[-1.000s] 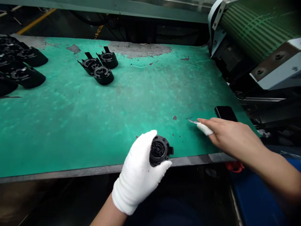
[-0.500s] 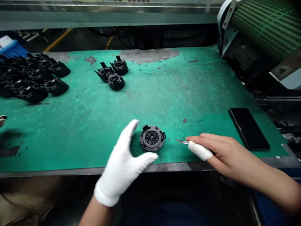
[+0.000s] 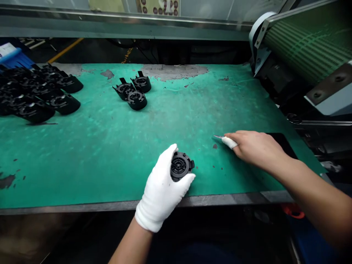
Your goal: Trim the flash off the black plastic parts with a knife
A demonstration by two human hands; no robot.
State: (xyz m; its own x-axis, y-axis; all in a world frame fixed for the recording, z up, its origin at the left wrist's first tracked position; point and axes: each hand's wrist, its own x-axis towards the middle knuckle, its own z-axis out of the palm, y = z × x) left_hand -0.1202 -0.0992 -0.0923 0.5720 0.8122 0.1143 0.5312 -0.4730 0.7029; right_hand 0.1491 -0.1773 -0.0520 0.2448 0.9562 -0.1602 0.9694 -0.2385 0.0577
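Note:
My left hand (image 3: 165, 187), in a white glove, is closed around the left and near side of a black round plastic part (image 3: 180, 166). The part lies near the front of the bench with its ribbed face up; its left edge is hidden by the glove. Further right, my right hand (image 3: 255, 146) pinches a small knife (image 3: 219, 136) whose thin metal blade points left. A white cover wraps the thumb, and the knife's handle is hidden in the hand. The blade is apart from the round part.
Three black plastic housings (image 3: 136, 99) stand at the back of the green bench mat (image 3: 178, 113). Many more housings (image 3: 64, 103) crowd the left side beside a blue bin (image 3: 16, 58). A black phone (image 3: 280, 141) lies partly behind my right hand. A green belt conveyor (image 3: 305, 40) rises at right.
My left hand has moved right and closed on the round part. With the knife still in it, my right hand has shifted away from me, now covering part of the phone.

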